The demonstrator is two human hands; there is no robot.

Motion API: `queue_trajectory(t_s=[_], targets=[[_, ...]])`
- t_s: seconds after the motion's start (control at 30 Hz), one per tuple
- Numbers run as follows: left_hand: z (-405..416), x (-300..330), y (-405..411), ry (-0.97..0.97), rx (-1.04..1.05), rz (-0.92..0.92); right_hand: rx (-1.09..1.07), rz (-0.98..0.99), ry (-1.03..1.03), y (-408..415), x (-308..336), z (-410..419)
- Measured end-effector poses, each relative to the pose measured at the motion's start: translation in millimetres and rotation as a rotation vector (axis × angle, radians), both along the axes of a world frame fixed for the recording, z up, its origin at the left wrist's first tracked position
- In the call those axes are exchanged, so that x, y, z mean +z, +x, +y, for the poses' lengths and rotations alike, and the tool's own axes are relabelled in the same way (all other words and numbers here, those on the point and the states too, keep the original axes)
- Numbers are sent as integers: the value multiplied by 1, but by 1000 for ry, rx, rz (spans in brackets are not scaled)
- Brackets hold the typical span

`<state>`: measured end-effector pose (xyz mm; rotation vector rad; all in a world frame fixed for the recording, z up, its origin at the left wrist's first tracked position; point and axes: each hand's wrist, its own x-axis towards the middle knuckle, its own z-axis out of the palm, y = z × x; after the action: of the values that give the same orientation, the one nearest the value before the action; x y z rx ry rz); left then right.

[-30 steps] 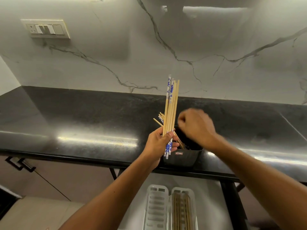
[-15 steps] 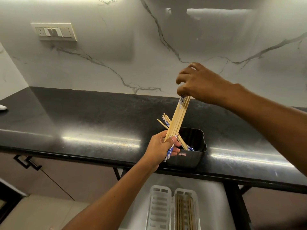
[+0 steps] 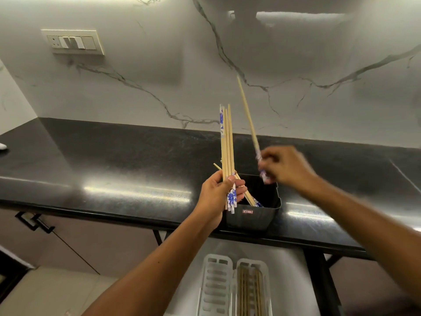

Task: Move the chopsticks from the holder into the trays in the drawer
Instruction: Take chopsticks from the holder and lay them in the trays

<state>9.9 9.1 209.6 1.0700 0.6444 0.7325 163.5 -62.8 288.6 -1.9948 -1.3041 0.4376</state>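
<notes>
My left hand [image 3: 218, 192] grips an upright bundle of wooden chopsticks [image 3: 226, 142] with blue-and-white patterned ends, just left of the black holder [image 3: 262, 215] at the counter's front edge. My right hand [image 3: 284, 166] is above the holder's back rim and pinches one single chopstick [image 3: 247, 115] by its patterned end, the stick slanting up and to the left. A few chopsticks [image 3: 251, 199] still lean inside the holder. Below, in the open drawer, two white trays lie side by side: the left tray [image 3: 216, 286] is bare, the right tray [image 3: 251, 290] holds several chopsticks.
The black counter [image 3: 114, 160] runs across the view below a marble wall with a switch plate [image 3: 73, 42]. A cabinet handle [image 3: 34, 221] shows at lower left. A black frame leg [image 3: 319, 281] stands to the right of the drawer.
My right hand has dropped from the top of the bundle to above the holder and now carries one chopstick. The bundle in my left hand has swung upright.
</notes>
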Motion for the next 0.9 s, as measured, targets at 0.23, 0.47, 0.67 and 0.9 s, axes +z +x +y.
queue_trajectory(t_s=[0.23, 0.47, 0.67, 0.9], targets=[[-8, -2, 11, 40, 63, 19, -48, 91, 0, -43, -41, -5], [-12, -3, 8, 56, 68, 58, -36, -33, -33, -52, -53, -7], [-19, -7, 6, 69, 59, 97, 13, -124, -109, -56, -49, -10], [-23, -8, 3, 26, 54, 72, 76, -770, 73, -40, 12, 0]])
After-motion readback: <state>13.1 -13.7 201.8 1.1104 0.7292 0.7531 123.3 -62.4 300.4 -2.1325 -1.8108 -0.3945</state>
